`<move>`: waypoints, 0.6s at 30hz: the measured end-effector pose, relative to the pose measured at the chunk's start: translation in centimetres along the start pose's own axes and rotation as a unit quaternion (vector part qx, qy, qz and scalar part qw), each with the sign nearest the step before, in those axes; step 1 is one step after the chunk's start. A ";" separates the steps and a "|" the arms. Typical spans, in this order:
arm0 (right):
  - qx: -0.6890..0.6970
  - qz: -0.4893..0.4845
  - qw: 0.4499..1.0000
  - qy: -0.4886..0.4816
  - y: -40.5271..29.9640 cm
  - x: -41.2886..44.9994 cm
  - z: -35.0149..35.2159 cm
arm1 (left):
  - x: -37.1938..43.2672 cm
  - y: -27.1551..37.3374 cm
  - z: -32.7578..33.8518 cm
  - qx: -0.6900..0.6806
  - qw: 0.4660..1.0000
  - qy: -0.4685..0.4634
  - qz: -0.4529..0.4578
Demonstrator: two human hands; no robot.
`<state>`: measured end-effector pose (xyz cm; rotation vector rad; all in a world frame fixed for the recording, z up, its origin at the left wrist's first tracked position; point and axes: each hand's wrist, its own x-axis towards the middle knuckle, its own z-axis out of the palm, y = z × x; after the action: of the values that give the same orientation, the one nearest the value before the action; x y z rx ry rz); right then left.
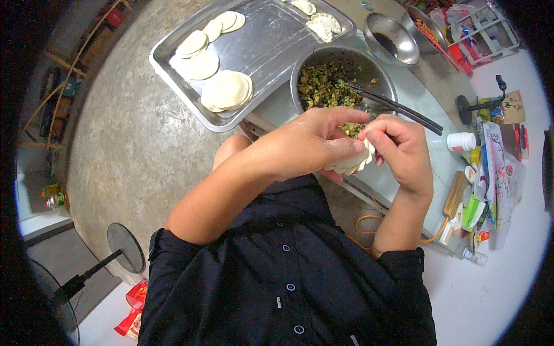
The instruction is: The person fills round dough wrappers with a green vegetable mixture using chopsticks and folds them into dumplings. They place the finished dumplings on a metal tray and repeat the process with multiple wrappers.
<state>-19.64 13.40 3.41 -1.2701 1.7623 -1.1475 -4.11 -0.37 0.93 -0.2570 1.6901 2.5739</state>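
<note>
A dumpling [352,163] with a pleated edge rests in my left hand [318,140], whose thumb lies over it. My right hand [400,149] pinches the far end of its edge between thumb and forefinger. Both hands are just in front of a steel bowl [388,78] of chopped green filling [324,86], partly hiding its near rim. Black chopsticks [402,108] lean in the bowl and stick out to the right. Beyond it, a metal tray [268,52] holds round dough wrappers [227,90] on the left and several pleated dumplings [322,27] at the far right.
Right of the filling stand a steel bowl with dark liquid [391,43] and another bowl [426,28]. A white bottle [461,141], a power strip [455,194] and clutter line the glass table's [426,181] right side. A pedestal fan [125,247] stands on the floor at left.
</note>
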 end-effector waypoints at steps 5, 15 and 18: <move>0.067 0.025 0.995 0.064 -0.2 0.2 1.2 | -0.3 -0.1 0.6 -0.077 0.991 0.088 0.059; 0.115 0.020 0.988 0.105 -1.9 1.0 4.4 | -1.0 -0.4 0.3 -0.307 0.926 0.164 0.146; 0.098 0.002 0.991 0.087 -2.2 1.7 5.5 | -1.2 -0.5 -0.1 -0.348 0.901 0.190 0.176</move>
<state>-14.48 9.94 3.25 -1.0768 1.7248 -1.4276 -2.87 -0.16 0.64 -0.5514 0.8437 3.5176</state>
